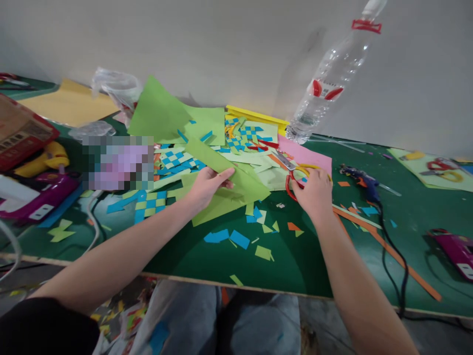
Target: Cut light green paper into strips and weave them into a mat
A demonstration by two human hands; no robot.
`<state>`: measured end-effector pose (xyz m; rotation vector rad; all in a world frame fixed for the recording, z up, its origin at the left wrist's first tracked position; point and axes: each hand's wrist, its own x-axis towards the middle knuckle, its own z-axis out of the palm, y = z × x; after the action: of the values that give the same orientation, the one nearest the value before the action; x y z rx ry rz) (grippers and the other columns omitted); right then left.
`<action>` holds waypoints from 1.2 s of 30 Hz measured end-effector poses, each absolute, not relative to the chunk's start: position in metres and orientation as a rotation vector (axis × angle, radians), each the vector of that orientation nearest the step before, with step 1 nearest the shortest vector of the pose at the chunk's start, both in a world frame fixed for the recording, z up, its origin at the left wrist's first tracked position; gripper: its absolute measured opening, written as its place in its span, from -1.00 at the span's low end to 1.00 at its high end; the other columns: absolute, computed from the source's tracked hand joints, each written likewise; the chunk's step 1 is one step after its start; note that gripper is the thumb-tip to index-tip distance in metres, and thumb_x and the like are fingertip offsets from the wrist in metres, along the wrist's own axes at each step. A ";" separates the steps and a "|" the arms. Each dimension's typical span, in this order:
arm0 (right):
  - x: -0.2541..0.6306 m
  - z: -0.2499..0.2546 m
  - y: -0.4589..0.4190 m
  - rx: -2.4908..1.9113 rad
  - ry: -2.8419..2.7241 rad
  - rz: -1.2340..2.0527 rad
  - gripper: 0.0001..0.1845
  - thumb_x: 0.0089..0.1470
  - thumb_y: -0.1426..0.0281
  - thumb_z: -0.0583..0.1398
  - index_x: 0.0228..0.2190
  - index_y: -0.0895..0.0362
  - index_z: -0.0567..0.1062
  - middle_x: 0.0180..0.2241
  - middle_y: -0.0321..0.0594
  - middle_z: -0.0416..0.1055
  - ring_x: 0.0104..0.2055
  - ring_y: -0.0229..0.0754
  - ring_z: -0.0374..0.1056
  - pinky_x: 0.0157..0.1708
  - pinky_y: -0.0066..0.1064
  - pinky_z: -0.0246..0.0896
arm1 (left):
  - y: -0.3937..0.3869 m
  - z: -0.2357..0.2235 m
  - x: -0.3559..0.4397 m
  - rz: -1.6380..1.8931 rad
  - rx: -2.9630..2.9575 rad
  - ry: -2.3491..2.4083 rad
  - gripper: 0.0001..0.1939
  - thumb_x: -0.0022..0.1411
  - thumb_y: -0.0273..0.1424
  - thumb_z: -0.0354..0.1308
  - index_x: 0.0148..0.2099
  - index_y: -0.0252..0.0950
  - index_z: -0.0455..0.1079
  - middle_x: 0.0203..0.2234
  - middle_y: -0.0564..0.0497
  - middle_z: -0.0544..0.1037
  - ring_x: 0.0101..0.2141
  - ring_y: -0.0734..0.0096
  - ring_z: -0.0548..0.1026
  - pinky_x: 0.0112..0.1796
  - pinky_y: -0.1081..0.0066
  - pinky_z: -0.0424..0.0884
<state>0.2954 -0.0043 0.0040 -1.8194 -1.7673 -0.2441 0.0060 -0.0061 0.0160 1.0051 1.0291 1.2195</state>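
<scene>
My left hand (211, 186) pinches a piece of light green paper (240, 190) between thumb and fingers, with a folded or separate strip rising at its far left. Over to the right, my right hand (314, 190) is closed around the handles of a pair of scissors (287, 161) with red and yellow grips. The blades point up and left, above pink paper (310, 157) and pale green strips. Woven blue and green paper pieces (177, 159) lie beyond my left hand, and another checkered piece (151, 203) is near my left forearm. The right fingertips are partly hidden.
Paper scraps (240, 239) litter the green table (229, 266). A plastic bottle (328, 81) leans against the wall. At right are a glue gun (365, 182) with a cord, more scissors (443, 170) and a purple device (454, 249). A cardboard box (24, 130) stands left.
</scene>
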 end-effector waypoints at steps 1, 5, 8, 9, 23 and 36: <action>0.295 0.004 -0.005 -1.823 -1.769 -0.253 -0.54 0.05 0.20 0.18 -0.07 0.21 0.39 -0.07 0.17 0.36 0.04 0.25 0.29 0.00 0.14 0.18 | -0.006 0.015 0.006 1.221 1.021 1.044 -0.66 0.00 -0.23 0.42 -0.26 -0.38 0.52 -0.39 -0.07 0.60 -0.54 0.52 0.47 -0.40 0.43 0.51; 0.294 0.003 -0.006 -1.868 -1.776 -0.231 -0.48 0.06 0.22 0.19 -0.01 0.26 0.31 -0.07 0.21 0.37 0.03 0.27 0.30 0.00 0.13 0.15 | -0.004 0.012 0.004 1.194 1.098 1.130 -0.64 0.01 -0.18 0.40 -0.25 -0.36 0.55 -0.34 -0.09 0.61 -0.56 0.55 0.45 -0.42 0.45 0.49; 0.293 0.005 -0.008 -1.897 -1.798 -0.258 -0.49 0.06 0.26 0.19 -0.01 0.29 0.30 -0.10 0.24 0.41 -0.01 0.27 0.33 0.05 0.18 0.08 | -0.004 0.012 0.004 1.189 1.190 1.177 -0.66 0.04 -0.20 0.38 -0.20 -0.32 0.57 -0.24 -0.10 0.61 -0.50 0.49 0.48 -0.48 0.47 0.46; 0.292 0.007 -0.008 -1.886 -1.806 -0.287 -0.52 0.07 0.27 0.18 -0.03 0.28 0.32 -0.09 0.24 0.41 0.00 0.27 0.33 0.08 0.22 0.02 | -0.005 0.013 0.004 1.191 1.212 1.187 -0.67 0.04 -0.20 0.38 -0.19 -0.31 0.57 -0.22 -0.11 0.61 -0.47 0.46 0.49 -0.50 0.47 0.45; 0.234 0.023 -0.041 -1.286 -1.958 0.699 -0.48 0.06 0.09 0.26 0.00 0.05 0.39 0.01 -0.08 0.48 0.09 0.06 0.38 0.09 0.03 0.26 | -0.009 0.013 0.006 1.163 1.237 1.071 -0.56 0.04 -0.15 0.38 -0.12 -0.35 0.55 -0.18 -0.18 0.63 -0.45 0.38 0.57 -0.36 0.37 0.57; 0.239 0.013 -0.033 -1.170 -1.651 0.869 -0.69 -0.03 0.22 0.34 -0.24 0.09 0.54 -0.22 -0.16 0.57 -0.12 -0.05 0.49 -0.06 -0.15 0.42 | -0.017 0.025 0.007 0.896 1.535 1.211 -0.64 0.08 -0.10 0.33 -0.47 -0.34 0.57 -0.64 -0.08 0.56 -0.68 0.48 0.38 -0.62 0.48 0.27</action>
<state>0.2393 -0.0326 0.0134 -1.1696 -1.6508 0.8692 0.0071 -0.0174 0.0246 1.5349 1.2109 0.8958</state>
